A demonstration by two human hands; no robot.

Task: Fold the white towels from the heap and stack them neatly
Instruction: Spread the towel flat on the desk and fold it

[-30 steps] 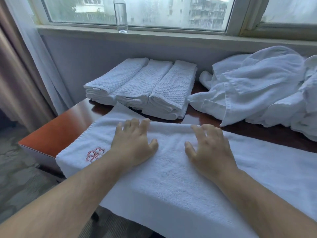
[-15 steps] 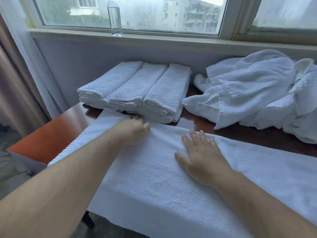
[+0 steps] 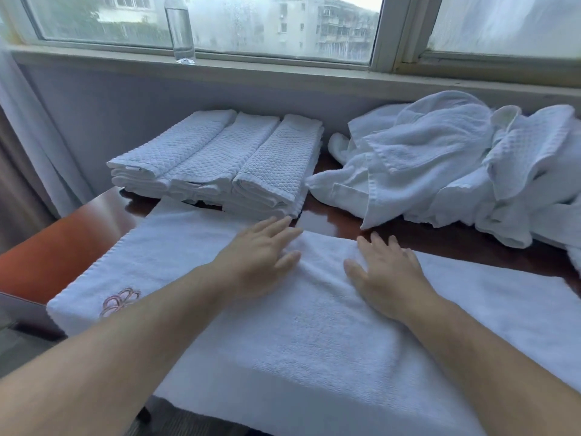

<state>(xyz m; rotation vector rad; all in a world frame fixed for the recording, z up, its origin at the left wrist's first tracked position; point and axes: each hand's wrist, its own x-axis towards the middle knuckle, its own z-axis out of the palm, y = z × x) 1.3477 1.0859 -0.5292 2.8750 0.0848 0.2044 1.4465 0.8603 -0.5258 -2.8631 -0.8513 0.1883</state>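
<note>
White terry towel (image 3: 314, 347) lies spread flat across the near side of the wooden table (image 3: 56, 247). Its long side runs left to right and its near edge hangs over the table's front. A pink embroidered emblem (image 3: 121, 302) shows near its left end. Both hands rest palm down on the towel close to its far edge, side by side but apart. The left hand (image 3: 261, 259) has straight fingers held fairly close together, with the fingertips just in front of the folded towels. The right hand (image 3: 386, 278) is flat as well, its fingers slightly spread and the thumb out to the side. Neither hand curls round or pinches any cloth.

Behind the left hand, the folded towels (image 3: 220, 162) sit in three low stacks pressed side by side, showing a waffle weave on top. The far left corner of the spread towel reaches the foot of these stacks. To the right of them, on the far right part of the table, the heap (image 3: 440, 171) of crumpled white towels lies against the wall. A strip of dark glossy tabletop separates the heap from the spread towel.

A clear water bottle (image 3: 180, 29) stands upright on the window sill (image 3: 283, 73) above the stacks. A pale curtain (image 3: 31, 136) hangs at the left.
</note>
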